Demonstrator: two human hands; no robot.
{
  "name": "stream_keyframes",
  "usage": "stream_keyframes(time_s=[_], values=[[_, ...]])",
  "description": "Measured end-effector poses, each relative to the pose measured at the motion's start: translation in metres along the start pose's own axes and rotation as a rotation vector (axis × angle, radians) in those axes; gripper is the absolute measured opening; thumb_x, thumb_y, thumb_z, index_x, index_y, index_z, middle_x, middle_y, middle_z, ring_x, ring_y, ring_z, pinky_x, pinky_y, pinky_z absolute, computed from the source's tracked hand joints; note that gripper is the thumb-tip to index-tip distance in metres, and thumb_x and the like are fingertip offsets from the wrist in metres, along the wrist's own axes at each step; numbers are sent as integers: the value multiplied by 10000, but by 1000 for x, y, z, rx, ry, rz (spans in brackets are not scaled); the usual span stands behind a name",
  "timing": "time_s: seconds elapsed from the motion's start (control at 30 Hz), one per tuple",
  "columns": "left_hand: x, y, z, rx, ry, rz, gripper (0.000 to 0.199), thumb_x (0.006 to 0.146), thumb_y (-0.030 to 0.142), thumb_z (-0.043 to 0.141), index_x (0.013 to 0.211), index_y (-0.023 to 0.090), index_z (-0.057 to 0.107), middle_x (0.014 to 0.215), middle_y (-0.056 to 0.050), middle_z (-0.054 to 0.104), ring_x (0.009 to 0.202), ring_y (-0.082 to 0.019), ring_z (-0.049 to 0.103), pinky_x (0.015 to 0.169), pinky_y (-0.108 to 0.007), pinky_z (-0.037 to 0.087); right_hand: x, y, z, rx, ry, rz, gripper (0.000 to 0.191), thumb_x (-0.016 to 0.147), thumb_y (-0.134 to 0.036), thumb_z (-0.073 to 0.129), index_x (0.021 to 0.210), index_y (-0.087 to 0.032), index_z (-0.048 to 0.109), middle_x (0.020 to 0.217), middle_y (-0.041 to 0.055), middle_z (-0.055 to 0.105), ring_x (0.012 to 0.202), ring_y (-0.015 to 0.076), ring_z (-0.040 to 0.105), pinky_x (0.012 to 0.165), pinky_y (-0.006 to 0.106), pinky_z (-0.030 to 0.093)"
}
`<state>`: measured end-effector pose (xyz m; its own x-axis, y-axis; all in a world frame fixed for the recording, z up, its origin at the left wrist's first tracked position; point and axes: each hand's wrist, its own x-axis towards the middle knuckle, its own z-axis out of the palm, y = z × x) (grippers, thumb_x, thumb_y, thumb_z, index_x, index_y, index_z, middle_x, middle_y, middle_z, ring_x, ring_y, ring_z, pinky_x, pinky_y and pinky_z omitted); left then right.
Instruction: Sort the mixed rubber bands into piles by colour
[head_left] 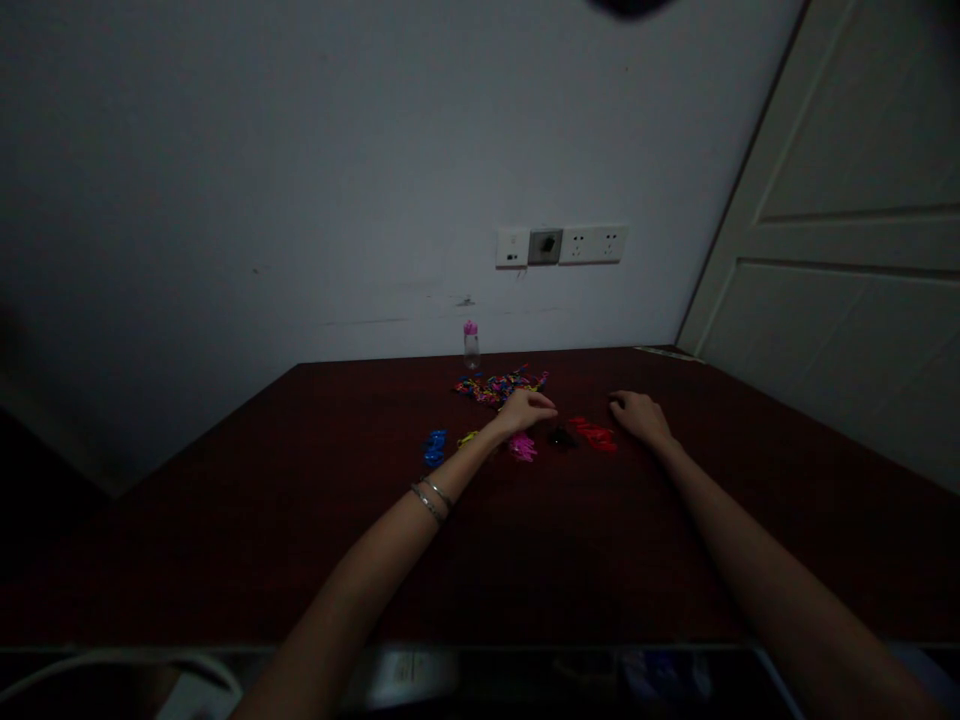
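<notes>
My left hand (528,409) reaches over small colour-sorted piles, its thumb and fingertips pinched together; anything between them is too small to make out. Just below its fingertips sits a black pile (561,437). Under the wrist are a pink pile (523,447) and a partly covered yellow pile (467,438), with a blue pile (434,448) farther left. Behind the hand spreads a mixed multicoloured heap (501,386) of thin, band-like pieces. My right hand (639,412) rests on the table right of a red pile (594,434), fingers loosely bent and apart, holding nothing visible.
A clear bottle with a pink top (471,345) stands behind the heap, near the wall. The dark red table (300,500) meets a wall with sockets (592,244). A white panelled door (847,270) is at the right. Blurred items lie below the front edge.
</notes>
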<state>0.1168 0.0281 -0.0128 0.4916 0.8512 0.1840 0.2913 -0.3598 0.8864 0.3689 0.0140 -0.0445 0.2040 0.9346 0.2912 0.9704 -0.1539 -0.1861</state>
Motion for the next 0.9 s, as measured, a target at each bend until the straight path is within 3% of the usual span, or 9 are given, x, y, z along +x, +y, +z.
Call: stream_keyframes(time_s=[0.17, 0.33, 0.43, 0.57, 0.67, 0.77, 0.9], values=[[5, -6, -57, 97, 254, 60, 233, 715, 303, 598, 786, 113, 713, 779, -56, 689, 725, -139, 601, 676, -222, 441, 0, 1, 1, 9, -1, -9, 401, 818, -287, 403, 1139, -165, 609, 1127, 104, 634, 1024, 234, 583, 852, 331, 440], [-1, -35, -129, 132, 569, -65, 299, 760, 351, 533, 773, 106, 703, 786, -66, 694, 727, -152, 611, 633, -207, 436, 0, 1, 3, 4, 13, -18, 400, 822, -294, 402, 1141, -163, 604, 1138, 104, 629, 1024, 237, 583, 849, 334, 441], [-12, -59, -155, 134, 724, -163, 297, 783, 322, 491, 746, 112, 698, 805, -79, 697, 742, -145, 618, 651, -197, 434, 0, 1, 3, -1, 10, -25, 402, 823, -288, 396, 1141, -156, 603, 1136, 111, 629, 1032, 245, 578, 851, 343, 440], [-28, -85, -167, 207, 869, -284, 312, 790, 340, 464, 772, 138, 701, 797, -77, 700, 758, -162, 625, 651, -208, 429, 0, 1, 2, -5, -1, -27, 408, 825, -289, 386, 1144, -148, 597, 1148, 112, 622, 1044, 252, 571, 856, 351, 438], [-34, -93, -167, 307, 916, -281, 340, 810, 349, 427, 806, 144, 698, 843, -83, 699, 815, -171, 621, 688, -209, 422, -1, 0, 1, -4, 1, -28, 410, 828, -292, 380, 1146, -146, 595, 1152, 114, 619, 1051, 253, 567, 860, 356, 435], [-34, -93, -165, 390, 878, -242, 378, 842, 336, 370, 846, 138, 692, 879, -92, 693, 846, -172, 616, 727, -210, 414, -1, 0, 0, -5, 1, -29, 411, 826, -292, 384, 1147, -146, 594, 1150, 119, 619, 1052, 253, 566, 861, 358, 434], [-34, -91, -160, 487, 756, -293, 365, 850, 282, 355, 914, 135, 682, 952, -105, 681, 890, -177, 610, 759, -214, 408, -1, 1, 1, -2, -3, -30, 411, 823, -292, 390, 1147, -148, 597, 1150, 120, 619, 1044, 251, 569, 857, 352, 434]])
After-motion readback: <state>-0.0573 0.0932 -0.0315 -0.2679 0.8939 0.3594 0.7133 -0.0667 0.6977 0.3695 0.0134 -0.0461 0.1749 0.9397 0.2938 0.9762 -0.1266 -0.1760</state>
